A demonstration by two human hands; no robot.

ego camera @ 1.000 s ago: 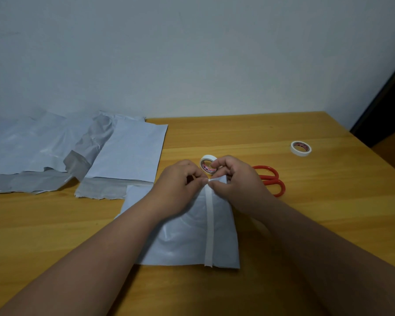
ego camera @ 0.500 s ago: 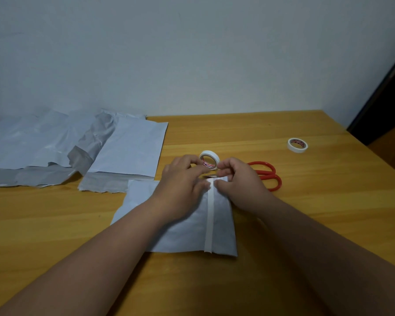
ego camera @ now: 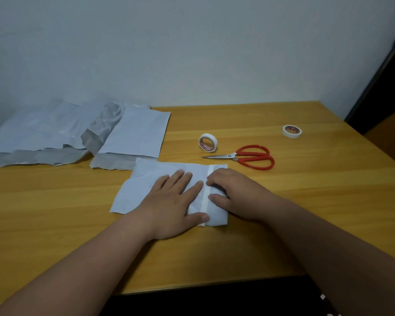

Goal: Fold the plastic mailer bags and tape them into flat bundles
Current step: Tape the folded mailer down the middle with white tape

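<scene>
Pressing down on the folded mailer bag (ego camera: 160,179), both hands have come off the far end of the tape strip (ego camera: 207,197), where a moment ago they were pinching it together beside the roll. The left hand (ego camera: 171,201) now lies flat, fingers straight and spread over the bundle, its thumb at the strip's near end. The right hand (ego camera: 233,192) rests just right of the strip, fingers loosely bent with their tips on the tape, holding nothing. The bundle sits on the table (ego camera: 306,201) directly beneath both palms, the strip running from its far edge to its near edge between the hands. That shift suggests the strip is cut free and is being smoothed down, so this bundle looks close to finished. Just beyond the right hand lie the red scissors (ego camera: 249,157) and the tape roll (ego camera: 208,142), now clear of the fingers; a second tape roll (ego camera: 292,131) sits farther off to the right. Beyond and left of the left hand wait the unfolded mailer bags (ego camera: 55,133), so more folding likely remains.
</scene>
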